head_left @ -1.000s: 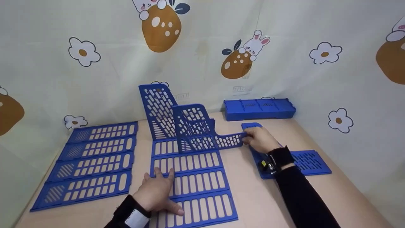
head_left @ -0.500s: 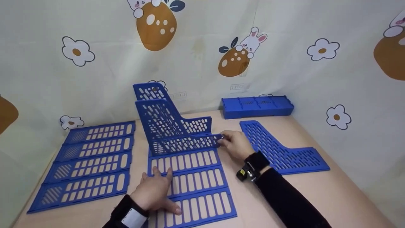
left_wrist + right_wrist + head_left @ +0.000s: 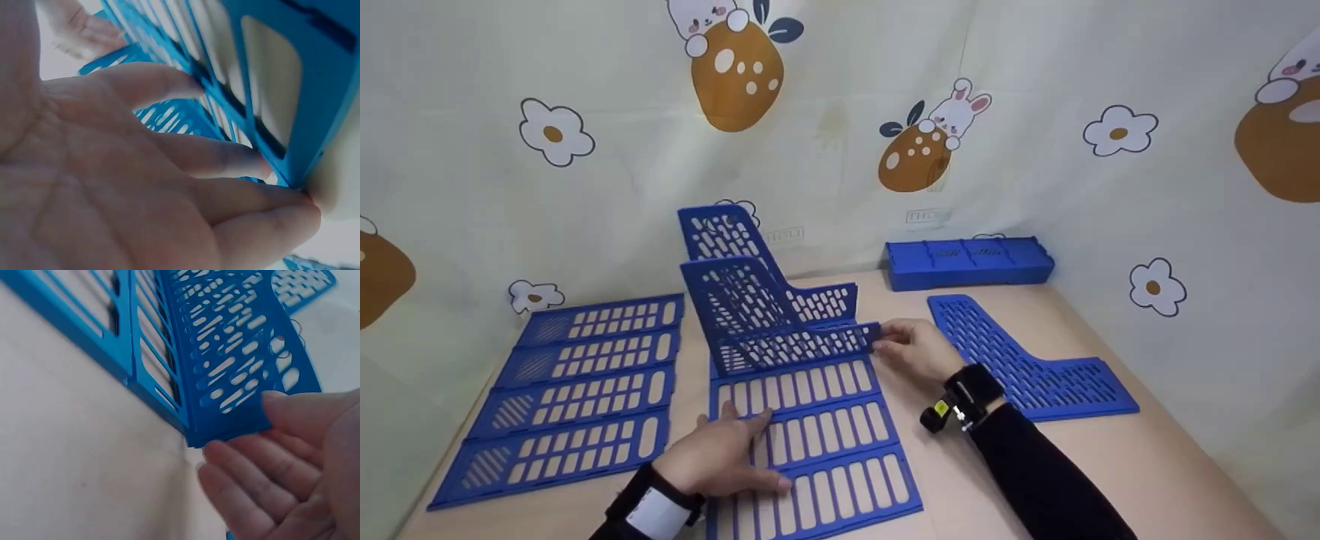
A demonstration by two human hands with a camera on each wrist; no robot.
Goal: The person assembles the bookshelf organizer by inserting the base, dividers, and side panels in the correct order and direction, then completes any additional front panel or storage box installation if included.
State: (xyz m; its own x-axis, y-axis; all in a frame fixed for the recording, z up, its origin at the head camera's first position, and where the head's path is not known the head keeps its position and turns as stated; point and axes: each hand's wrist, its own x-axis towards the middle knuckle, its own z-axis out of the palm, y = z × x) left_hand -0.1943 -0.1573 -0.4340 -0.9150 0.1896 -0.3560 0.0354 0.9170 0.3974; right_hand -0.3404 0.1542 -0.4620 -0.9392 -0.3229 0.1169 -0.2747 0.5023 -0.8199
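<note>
The near L-shaped side panel stands upright across the far part of the slatted base, its tall end to the left and its low arm to the right. It looks like thin moulded plastic: probably light and fairly stiff, though the narrow arm may flex, and its smooth face could be a little slippery. The slim rim and many cut-outs suggest it could crack if bent hard. The end of the low arm offers a good hold, as does the solid rim of the tall end. The panel is deep blue, pierced with slanting rows of rounded slots, and its top edge sweeps down in a curve.

The right hand pinches the right tip of that arm between thumb and fingers. The left hand rests on the left edge of the base, thumb and forefinger spread.

Just beyond, a matching far side panel also stands upright. To the left, four slotted panels lie in a joined row on the bench. To the right lies a flat L-shaped panel, perhaps more than one stacked. A long blue tray-like piece sits at far right, near the printed curtain.
</note>
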